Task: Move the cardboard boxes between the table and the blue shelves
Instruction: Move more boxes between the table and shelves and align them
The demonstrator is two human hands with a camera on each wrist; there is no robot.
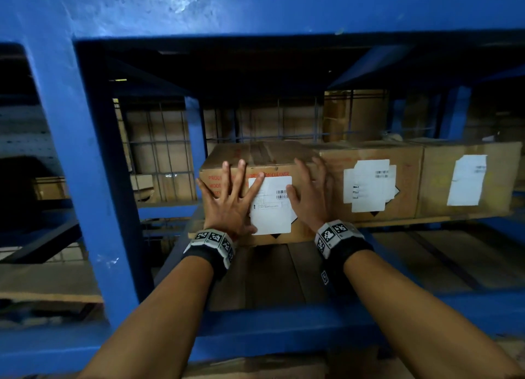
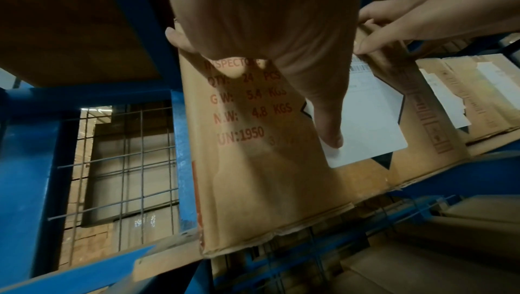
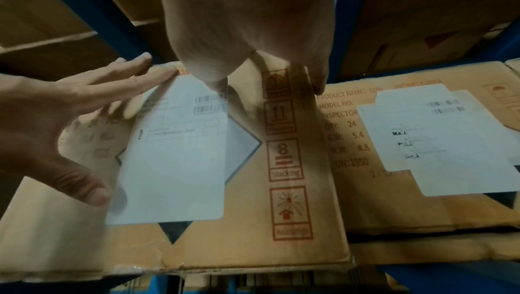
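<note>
A cardboard box (image 1: 264, 154) with a white label (image 1: 274, 216) and red print stands on the blue shelf (image 1: 284, 327), leftmost in a row of three. My left hand (image 1: 230, 197) lies flat on the left part of its front face, fingers spread. My right hand (image 1: 311, 194) presses flat on the right part, fingers reaching its top edge. The left wrist view shows the left hand (image 2: 281, 32) against the box (image 2: 253, 176). In the right wrist view the right hand (image 3: 239, 21) rests on the box (image 3: 253, 210), with the left hand (image 3: 56, 116) beside the label.
Two more labelled boxes (image 1: 372, 182) (image 1: 468, 177) stand directly to the right, the nearer one touching the pushed box. A thick blue post (image 1: 85, 165) rises at the left. Wire mesh (image 1: 159, 143) backs the shelf, with further boxes behind. Wooden slats (image 1: 284, 273) form the shelf floor.
</note>
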